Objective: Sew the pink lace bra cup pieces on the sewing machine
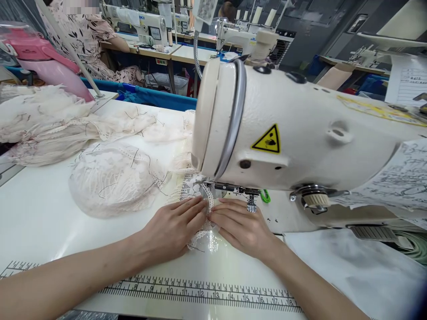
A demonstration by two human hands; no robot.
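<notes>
- At the sewing table (43,209), head view, the only one I have: a sheer lace piece (193,183) lies by the front of the sewing machine (300,133), its scalloped edging running between the two hands.
- Progress: I judge the piece to be partway through. Some lace lies beyond the fingertips; a short end shows on the near side of them. The stitching itself is too small for me to confirm, so I cannot certify any finished length.
- Alongside, a rounded lace bundle (111,178) and a longer lace heap (43,129) with loose dark threads lie to the left; whether they are finished or waiting, I cannot tell.
- Left hand (178,224): flattened, fingers straight and close together, resting on the lace. Its thumb is hidden, so I cannot tell whether it pinches.
- Right hand (245,226): low and narrow, fingertips at the edging, facing the left fingertips. Any grip is likewise not determinable.
- Position: the lace is under and just ahead of the left fingers, immediately beside the right fingertips.
</notes>
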